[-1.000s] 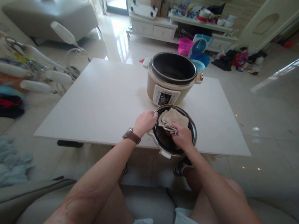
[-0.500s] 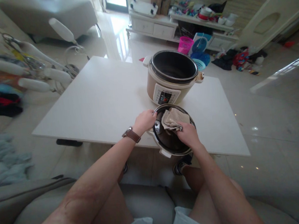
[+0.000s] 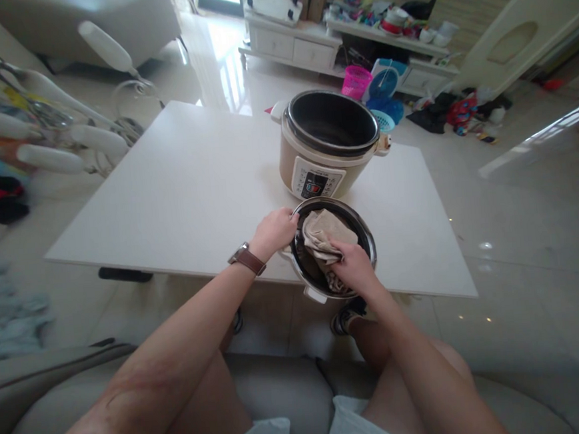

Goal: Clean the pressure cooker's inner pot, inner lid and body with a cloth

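Observation:
With closed fingers, my left hand (image 3: 276, 231) grips the upper left rim of a pressure cooker lid (image 3: 370, 237). The lid is tilted at the table's front edge, its dark inner side facing me. A folded beige cloth (image 3: 327, 233) is bunched in my right hand (image 3: 354, 265), which presses it against the inside of the lid. The cloth covers much of the lid's middle. Just behind the lid, the beige pressure cooker (image 3: 289, 157) stands upright and uncovered on the table, showing its dark inner pot (image 3: 335, 120) and front control panel.
The white table (image 3: 177, 192) spans the space before me. At the left stands a white metal rack (image 3: 106, 47) with rounded arms. Beyond the table are a pink basket (image 3: 356, 81), a blue plastic item (image 3: 385, 99) and a low white cabinet (image 3: 291, 46). A grey sofa (image 3: 277, 385) is under me.
My right hand has moved the cloth slightly left and down over the lid's inside, and the cloth now covers the metal fitting seen before. My left hand keeps its hold on the rim.

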Demonstrator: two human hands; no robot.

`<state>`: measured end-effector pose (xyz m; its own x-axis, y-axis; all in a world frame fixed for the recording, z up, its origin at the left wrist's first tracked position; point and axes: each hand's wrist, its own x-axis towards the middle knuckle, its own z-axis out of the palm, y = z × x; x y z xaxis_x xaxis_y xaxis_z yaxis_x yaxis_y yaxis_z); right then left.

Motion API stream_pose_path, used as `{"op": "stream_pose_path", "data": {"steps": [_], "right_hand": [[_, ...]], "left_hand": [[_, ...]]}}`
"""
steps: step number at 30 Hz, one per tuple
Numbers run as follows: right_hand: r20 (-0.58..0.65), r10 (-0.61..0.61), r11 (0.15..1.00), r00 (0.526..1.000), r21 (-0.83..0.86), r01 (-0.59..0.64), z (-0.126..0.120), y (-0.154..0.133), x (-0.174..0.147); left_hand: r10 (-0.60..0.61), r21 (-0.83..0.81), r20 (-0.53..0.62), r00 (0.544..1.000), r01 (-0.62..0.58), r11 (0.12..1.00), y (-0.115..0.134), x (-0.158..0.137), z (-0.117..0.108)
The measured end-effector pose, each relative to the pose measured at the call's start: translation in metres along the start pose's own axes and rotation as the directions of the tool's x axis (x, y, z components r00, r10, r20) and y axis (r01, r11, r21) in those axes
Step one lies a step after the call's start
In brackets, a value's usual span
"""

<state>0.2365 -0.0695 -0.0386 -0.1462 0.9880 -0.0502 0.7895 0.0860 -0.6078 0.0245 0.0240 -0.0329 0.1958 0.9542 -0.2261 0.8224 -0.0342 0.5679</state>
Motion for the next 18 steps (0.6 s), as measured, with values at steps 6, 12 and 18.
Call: {"op": "stream_pose_path", "data": {"steps": [6, 12, 18], "right_hand": [[-0.107, 0.097, 0.982, 0.989, -0.151, -0.113, -0.018, 0.023, 0.011], [0.062, -0.02, 0.967, 0.998, 0.256, 0.003, -0.009, 0.016, 0.009], [0.183, -0.163, 0.977, 0.97, 0.169, 0.132, 0.003, 0.0, 0.007]], "left_hand": [[0.017, 0.004, 0.005, 1.0, -0.017, 1.0, 0.001, 0.001, -0.002], [0.012, 0.004, 0.008, 1.0, -0.012, 1.0, 0.003, 0.001, -0.003], [0.034, 0.004, -0.018, 0.999, -0.034, 0.999, 0.004, -0.002, -0.002]]}}
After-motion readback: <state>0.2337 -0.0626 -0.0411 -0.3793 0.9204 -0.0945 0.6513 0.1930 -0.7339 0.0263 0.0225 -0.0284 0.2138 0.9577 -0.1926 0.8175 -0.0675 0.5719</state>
